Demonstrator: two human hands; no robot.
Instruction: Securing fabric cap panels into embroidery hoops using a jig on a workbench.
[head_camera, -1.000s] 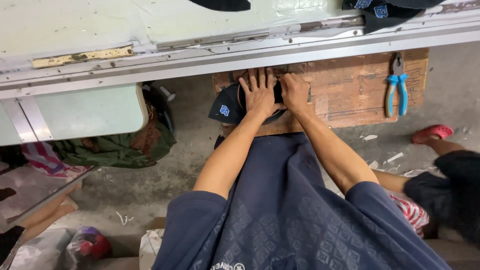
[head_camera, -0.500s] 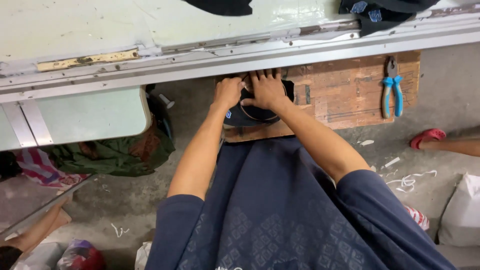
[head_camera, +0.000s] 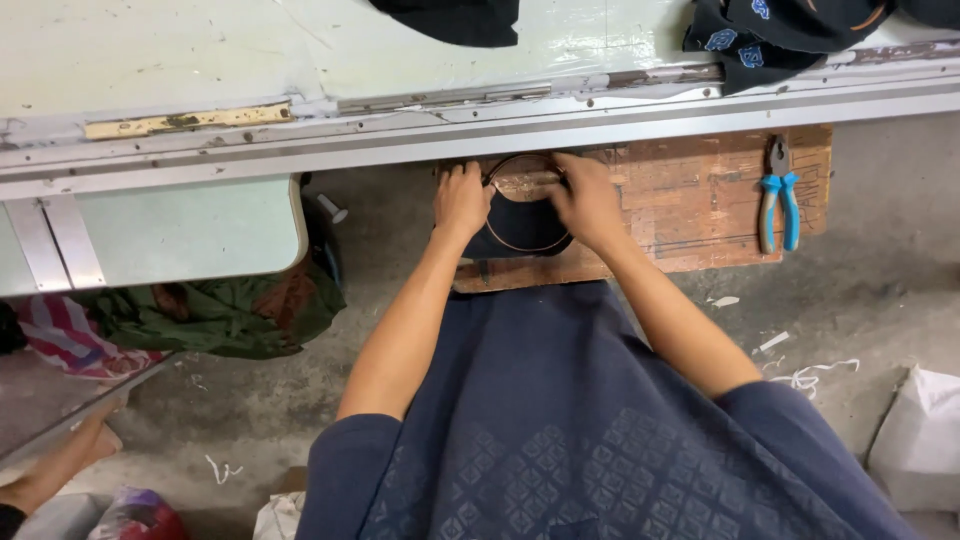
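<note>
Head view, looking down: left hand (head_camera: 462, 200) curled shut on the left edge of a dark cap (head_camera: 518, 232), right hand (head_camera: 588, 203) closed on its right edge, with a thin ring (head_camera: 520, 190) arcing between the two. Cap pressed flat on a worn wooden board (head_camera: 690, 200), directly under both grips and tight against the metal rail (head_camera: 500, 140) of the pale table (head_camera: 250, 50) just beyond the knuckles. Little room beyond the fingers; bare board stretching to the right of the right hand, ending near blue-handled pliers (head_camera: 778, 195), well apart from the grip. Left of the left hand, open concrete floor (head_camera: 390, 210). More dark caps (head_camera: 770, 35) on the table, beyond and right of the grip.
</note>
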